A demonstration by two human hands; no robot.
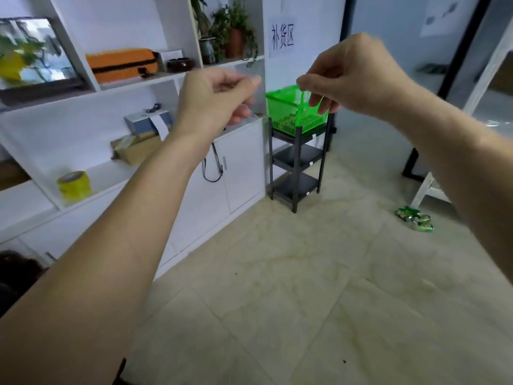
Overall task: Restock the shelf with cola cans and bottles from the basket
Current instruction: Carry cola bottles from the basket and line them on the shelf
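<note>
**Both hands raised before the green basket on the black rack**

At nine o'clock stands a white wall unit [91, 79]. Its cubbies hold a framed picture [36, 54], an orange case [122, 63], a grey box [147, 120] over a cardboard carton [133, 148], and a yellow tape roll [74, 185]; no label there is readable. Potted plants [233, 31] fill the cubby at eleven o'clock.

The left hand [213, 100] hangs mid-air, fingers loosely curled, thumb and forefinger nearly pinched, holding nothing. At twelve o'clock a paper sign [282, 37] reads "补货区".

The right hand [349, 79] is likewise half closed and empty, its fingertips overlapping the green basket [291, 112] in view; contact cannot be told. The basket sits on the top tier of a black shelf rack [297, 162]; its contents cannot be made out, and the two lower tiers are bare.

At three o'clock green cans [415, 218] lie on the tiled floor [291, 273], which is open from the rack forward.
</note>
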